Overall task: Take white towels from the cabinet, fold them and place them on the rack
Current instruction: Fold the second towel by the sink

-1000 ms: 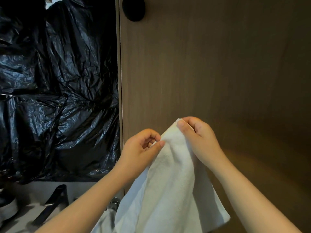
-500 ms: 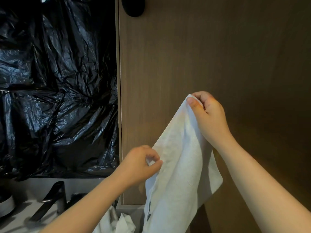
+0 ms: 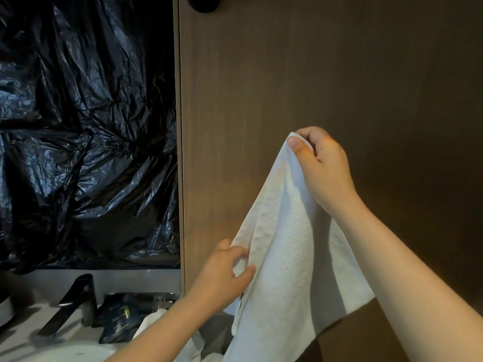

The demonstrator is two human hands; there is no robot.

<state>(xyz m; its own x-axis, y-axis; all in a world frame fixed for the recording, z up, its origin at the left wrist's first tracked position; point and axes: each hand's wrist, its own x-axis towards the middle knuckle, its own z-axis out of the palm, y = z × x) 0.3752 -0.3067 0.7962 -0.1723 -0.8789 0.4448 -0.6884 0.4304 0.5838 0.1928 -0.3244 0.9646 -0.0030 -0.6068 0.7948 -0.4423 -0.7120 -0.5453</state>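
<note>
A white towel (image 3: 285, 259) hangs in front of the brown wooden cabinet door (image 3: 287, 74). My right hand (image 3: 324, 168) pinches its top corner between thumb and curled fingers, holding it up. Lower down, my left hand (image 3: 224, 278) pinches the towel's left edge between thumb and fingers. The towel drapes from the right hand down past the frame's bottom edge. More white cloth (image 3: 198, 346) lies bunched below my left forearm.
Crumpled black plastic sheeting (image 3: 86, 126) covers the wall area left of the cabinet. Below it stand a black faucet (image 3: 70, 301) and dark sachets (image 3: 125, 314) on a counter, with a white basin rim (image 3: 65, 351). A black round knob (image 3: 203, 3) sits at the door's top.
My right hand has lifted the towel corner up and to the right. My left hand has slid down along the towel's left edge, so the hands are now far apart.
</note>
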